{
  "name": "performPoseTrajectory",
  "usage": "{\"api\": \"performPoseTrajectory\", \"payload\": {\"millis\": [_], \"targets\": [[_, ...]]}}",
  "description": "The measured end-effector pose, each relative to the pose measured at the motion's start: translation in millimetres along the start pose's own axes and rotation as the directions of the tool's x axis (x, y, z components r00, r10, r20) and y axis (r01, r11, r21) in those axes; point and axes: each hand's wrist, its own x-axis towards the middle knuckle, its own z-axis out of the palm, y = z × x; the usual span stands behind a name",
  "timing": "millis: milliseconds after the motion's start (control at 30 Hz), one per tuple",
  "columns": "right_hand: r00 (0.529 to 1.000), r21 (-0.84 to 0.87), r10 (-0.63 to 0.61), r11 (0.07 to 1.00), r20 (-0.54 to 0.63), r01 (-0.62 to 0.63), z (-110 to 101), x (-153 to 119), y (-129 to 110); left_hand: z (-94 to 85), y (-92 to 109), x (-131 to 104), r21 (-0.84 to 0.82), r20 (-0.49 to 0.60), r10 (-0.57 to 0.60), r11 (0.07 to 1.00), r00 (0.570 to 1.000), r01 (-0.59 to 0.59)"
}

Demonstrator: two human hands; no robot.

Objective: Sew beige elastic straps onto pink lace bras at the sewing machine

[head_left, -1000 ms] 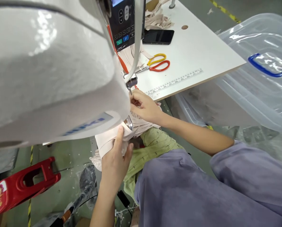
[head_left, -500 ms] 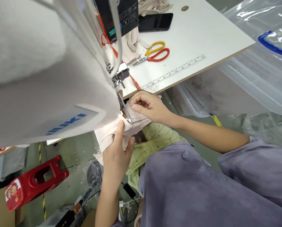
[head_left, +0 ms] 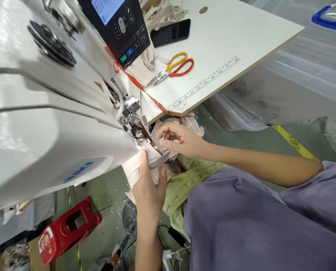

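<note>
My left hand (head_left: 149, 188) lies on pale beige fabric (head_left: 132, 171), its index finger pointing at the sewing machine's presser foot (head_left: 142, 141) and its thumb spread aside. The fabric passes under the needle area, beside a metal guide (head_left: 153, 145). My right hand (head_left: 183, 141) hovers at the guide's far side, over a bunched heap of beige lace-edged fabric (head_left: 194, 122). Its fingers are loosely curled, with a gap to the thumb and nothing visible between them. The white sewing machine head (head_left: 63, 139) hides part of the fabric and the needle.
On the white table (head_left: 227, 34) are red-and-yellow-handled scissors (head_left: 173, 69), a black phone (head_left: 172, 32), beige strips (head_left: 145, 67) and a printed ruler (head_left: 204, 82). A control panel (head_left: 122, 30) stands behind. Clear plastic bins (head_left: 241, 109) flank the right; a red plastic stool (head_left: 69, 229) is on the floor.
The camera view has shifted, showing more of the machine's needle area and panel. My right hand has lifted slightly off the fabric by the guide. My left hand stays on the fabric.
</note>
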Motion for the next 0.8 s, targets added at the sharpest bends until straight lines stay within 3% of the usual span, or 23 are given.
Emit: {"api": "performPoseTrajectory", "payload": {"millis": [133,300,433,500,633,700,800], "targets": [[1.000,-0.028,-0.007,1.000,-0.016,0.007,1.0,-1.6,-3.5,4.2,-1.7,-3.8,-0.028,-0.089,-0.060,0.998,0.994,0.058],[1.000,-0.097,0.008,0.995,0.011,-0.007,6.2,-14.1,-11.7,23.9,11.2,-16.0,-0.061,-0.055,-0.143,0.988,0.988,0.140],[0.993,-0.138,0.079,0.988,0.083,-0.067,1.7,-39.5,-17.3,53.6,44.2,-48.3,-0.122,-0.025,0.022,0.992,0.999,-0.025],[0.982,-0.086,0.154,0.986,0.108,-0.145,-7.3,-51.4,-21.3,59.7,57.4,-65.3,-0.238,0.030,0.097,0.967,0.995,-0.087],[0.962,-0.028,0.227,0.974,0.155,-0.225,-31.3,-61.2,-32.3,44.1,54.9,-75.3,-0.601,0.143,0.140,0.799,0.980,-0.026],[0.948,-0.064,0.223,0.975,0.226,-0.214,-40.2,-59.9,-38.2,30.3,45.0,-67.1,-0.628,0.053,0.129,0.775,0.990,-0.067],[0.920,-0.113,0.180,0.982,0.349,-0.150,-46.3,-55.6,-46.2,12.9,34.7,-47.2,-0.514,-0.142,0.145,0.835,0.979,-0.198]]}}
